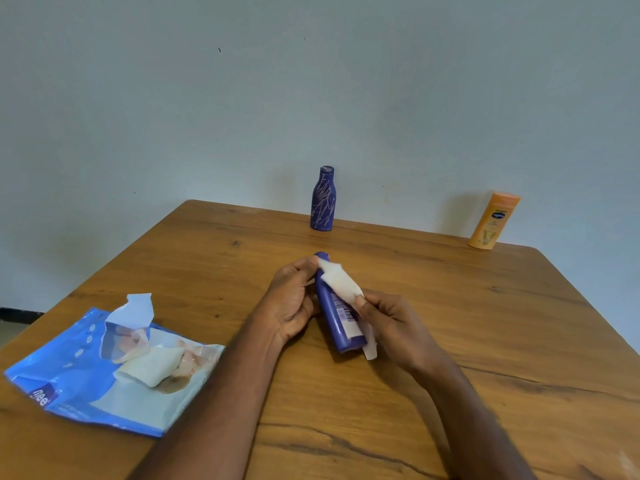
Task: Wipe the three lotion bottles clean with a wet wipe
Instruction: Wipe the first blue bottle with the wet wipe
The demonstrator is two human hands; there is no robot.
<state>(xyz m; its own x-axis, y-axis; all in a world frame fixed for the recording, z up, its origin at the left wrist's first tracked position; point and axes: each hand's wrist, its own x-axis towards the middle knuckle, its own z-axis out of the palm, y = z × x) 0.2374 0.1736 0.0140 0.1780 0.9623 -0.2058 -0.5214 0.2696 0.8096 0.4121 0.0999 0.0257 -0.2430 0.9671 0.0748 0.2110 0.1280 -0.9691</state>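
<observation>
The blue lotion bottle (337, 315) is held tilted over the middle of the wooden table (485, 327); its cap end is largely hidden behind the left hand (294, 299) and the white wet wipe (341, 280). The left hand grips the upper end. The right hand (388, 323) pinches the wipe against the bottle's back label, whose print is too small to read. A scribbled dark blue bottle (323, 199) stands upright at the far edge. An orange lotion bottle (493, 220) stands far right with a blue oval logo, possibly Vaseline. The torn blue wipes pack (86, 372) lies left, showing "mee".
</observation>
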